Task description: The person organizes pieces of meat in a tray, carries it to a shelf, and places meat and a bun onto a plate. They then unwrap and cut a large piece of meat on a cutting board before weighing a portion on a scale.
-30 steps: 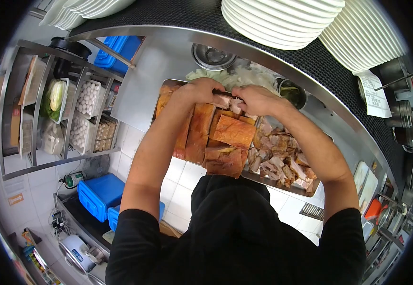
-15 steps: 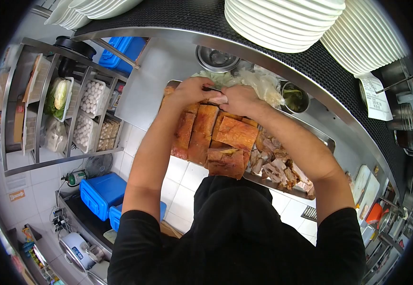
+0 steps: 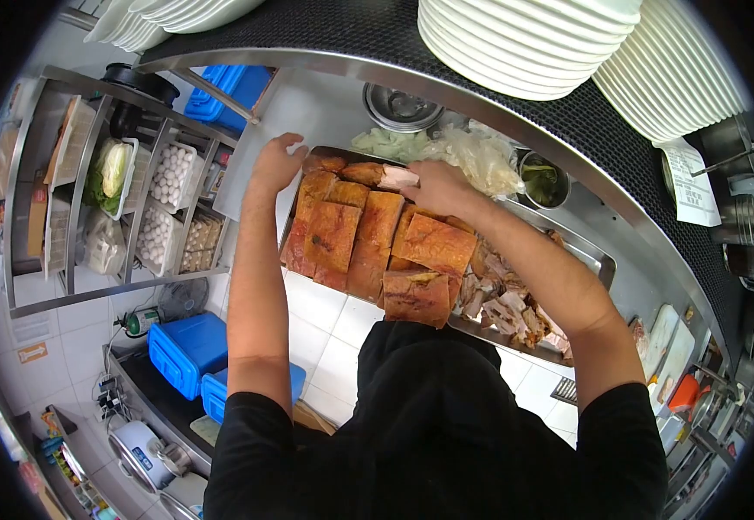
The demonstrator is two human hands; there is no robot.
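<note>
Slabs of roasted meat with browned, crisp-looking skin (image 3: 332, 238) lie side by side and partly stacked on a metal tray (image 3: 606, 264). My left hand (image 3: 278, 162) is off the meat, above the steel counter just beyond the tray's left end, with its fingers apart and nothing in them. At the tray's far edge, my right hand (image 3: 440, 185) grips the end of a piece of roasted meat (image 3: 398, 178) whose pale cut side shows. Some of its fingertips are hidden. Chopped meat pieces (image 3: 507, 308) fill the right part of the tray.
Behind the tray are clear plastic bags (image 3: 476, 156), a metal bowl (image 3: 401, 108) and a metal pot (image 3: 543, 180) with something green. A curved shelf edge (image 3: 342, 62) with stacked white plates (image 3: 524, 43) overhangs the counter. Egg trays (image 3: 174, 178) stand in a rack at left.
My left hand has let go of the meat at the far edge and moved left, past the tray's end. My right hand stays on the piece there.
</note>
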